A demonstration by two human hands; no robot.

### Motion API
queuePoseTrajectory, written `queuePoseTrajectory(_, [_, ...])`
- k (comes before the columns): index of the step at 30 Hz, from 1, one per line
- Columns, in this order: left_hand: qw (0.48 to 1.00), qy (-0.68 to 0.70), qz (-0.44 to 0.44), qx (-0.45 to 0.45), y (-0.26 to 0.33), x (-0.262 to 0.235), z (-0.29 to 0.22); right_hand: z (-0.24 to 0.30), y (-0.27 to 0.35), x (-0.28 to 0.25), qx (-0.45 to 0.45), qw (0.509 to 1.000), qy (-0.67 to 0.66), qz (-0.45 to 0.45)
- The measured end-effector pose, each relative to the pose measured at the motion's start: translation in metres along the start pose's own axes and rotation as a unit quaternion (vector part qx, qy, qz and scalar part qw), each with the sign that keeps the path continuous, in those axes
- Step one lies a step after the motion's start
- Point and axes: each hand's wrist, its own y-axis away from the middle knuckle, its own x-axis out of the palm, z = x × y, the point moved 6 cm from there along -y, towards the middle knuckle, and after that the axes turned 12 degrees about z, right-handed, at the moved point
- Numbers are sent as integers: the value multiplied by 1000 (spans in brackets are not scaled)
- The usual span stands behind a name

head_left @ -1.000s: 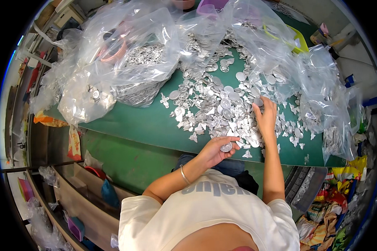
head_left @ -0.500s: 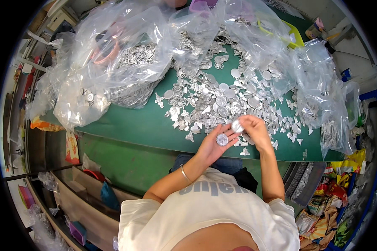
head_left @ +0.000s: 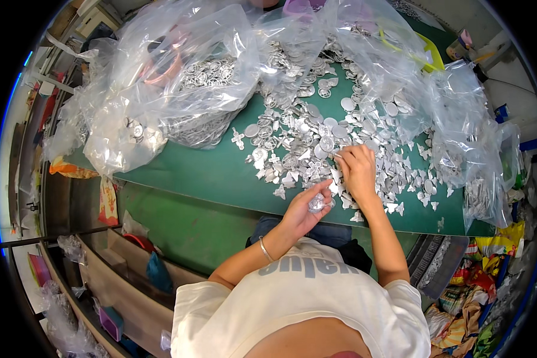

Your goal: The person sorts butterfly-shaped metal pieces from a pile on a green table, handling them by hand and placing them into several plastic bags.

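A heap of small silver metal pieces (head_left: pixel 298 138), with round medallions, crosses and other flat shapes, lies spread on the green table. Near the table's front edge my left hand (head_left: pixel 302 213) is turned palm up, its fingers curled around round silver medallions (head_left: pixel 317 203); how many it holds is hard to tell. My right hand (head_left: pixel 359 172) reaches palm down over the heap, farther forward and to the right. Its fingertips are pinched together on a small silver piece (head_left: pixel 338 155), seen nearly edge-on and partly covered by the fingers.
Clear plastic bags of metal pieces stand at the left (head_left: pixel 206 122) and right (head_left: pixel 459 149) of the heap. A yellow-green basket (head_left: pixel 434 53) and a purple container (head_left: pixel 298 7) sit at the back. Below right are a grey crate (head_left: pixel 444 262) and colourful packages (head_left: pixel 501 244).
My right hand has moved from above my left palm forward onto the heap. My left hand's fingers have curled over the medallions from a flatter palm. The view has shifted slightly.
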Motion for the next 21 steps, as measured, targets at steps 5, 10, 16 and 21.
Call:
queuePoseTrajectory(5, [995,47,-39,84,-2,1,-7,46,9,-7,-100,963,-145,205])
queuePoseTrajectory(10, [993,-73,87,-8,-11,-11,-3,1,-30,9,-15,998,-46,26])
queuePoseTrajectory(16, [990,-120,65,30,1,9,-23,-18,-22,24,119,966,-191,125])
queuePoseTrajectory(21, [998,-9,18,52,-9,5,-25,16,-15,12,34,896,-374,238])
